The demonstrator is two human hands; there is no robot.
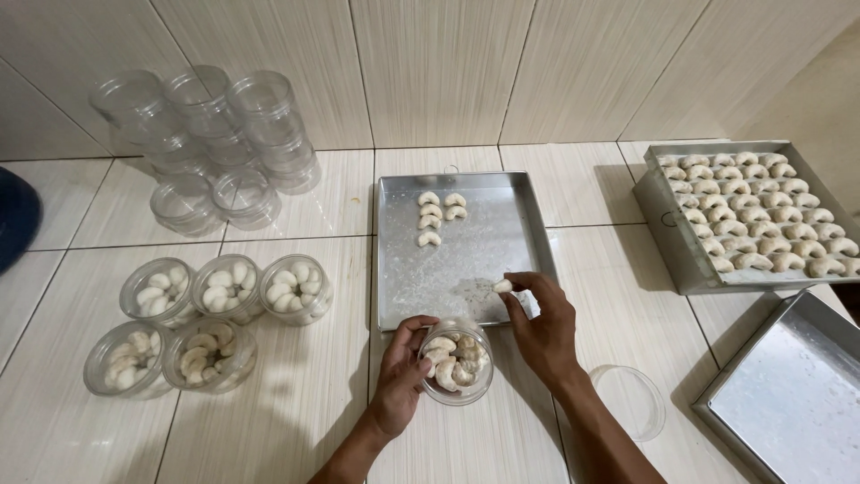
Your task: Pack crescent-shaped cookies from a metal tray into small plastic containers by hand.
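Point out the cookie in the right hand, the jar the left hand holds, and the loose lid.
cookie (503,286), head view, on its pale middle at the fingertips.
jar (459,361), head view, on the cookies seen through its open mouth.
lid (632,400), head view, on its clear flat centre.

The empty tray (788,394) and a dark blue object (13,215) are cut off.

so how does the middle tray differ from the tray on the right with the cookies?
The middle tray holds only five crescent cookies, near its far edge; the right tray is packed with rows of them. The middle tray lies flat on the floor; the right tray sits tilted on another tray. Both are square, shallow and metal.
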